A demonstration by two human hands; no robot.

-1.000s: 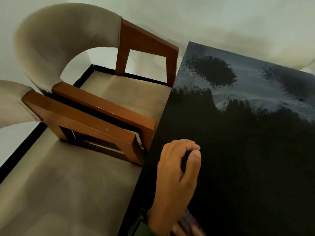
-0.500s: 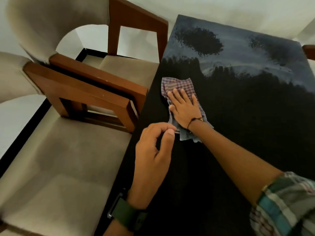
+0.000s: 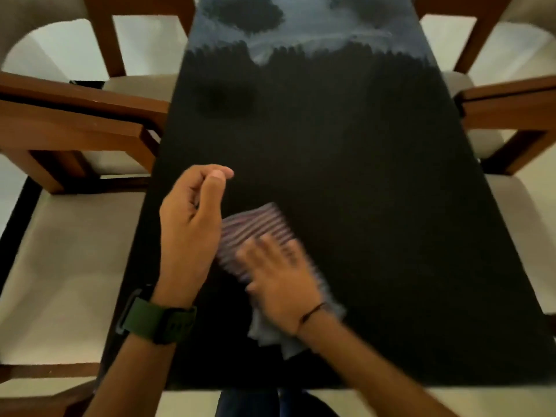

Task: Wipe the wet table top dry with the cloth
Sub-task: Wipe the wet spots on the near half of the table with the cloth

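A glossy black table top (image 3: 346, 152) runs away from me, with pale reflections and wet blotches at its far end. A checked purple-and-grey cloth (image 3: 255, 227) lies on the near left part of it, blurred by motion. My right hand (image 3: 279, 281) is pressed flat on the cloth, fingers spread, a thin black band at the wrist. My left hand (image 3: 192, 221) hovers just left of the cloth with fingers loosely curled and thumb against forefinger, holding nothing; a green watch sits on that wrist.
Wooden armchairs with beige cushions flank the table: two on the left (image 3: 78, 121) and two on the right (image 3: 508, 109), their arms close to the table edges. The table's near edge is just in front of my lap.
The view swung from the table's left edge to straight down its length. My right hand has dragged the cloth from the far left edge toward me. My left hand stayed curled.
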